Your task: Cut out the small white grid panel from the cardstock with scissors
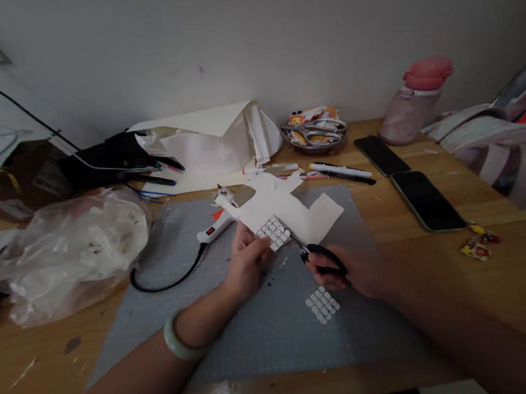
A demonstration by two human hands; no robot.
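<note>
- left hand [249, 259] grip: pinching a small white patterned sheet [273, 232] over the middle of the tabletop [522, 289]
- right hand [354, 270] grip: on black scissors [326, 252], blades by the sheet
- bowl [319, 149], back edge: packets [317, 114] plus grey scissors [316, 130]
- bottle [410, 112] near back right corner, can't tell what's inside

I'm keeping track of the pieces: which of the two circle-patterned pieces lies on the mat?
The loose piece, on the gray mat nearer the wearer than the right hand; the other patterned piece is held in the left hand.

Wood tbl [522, 289]: gray mat [267, 349], plastic bag [77, 253], 2 phones [428, 201], pink btl [409, 110].
</note>
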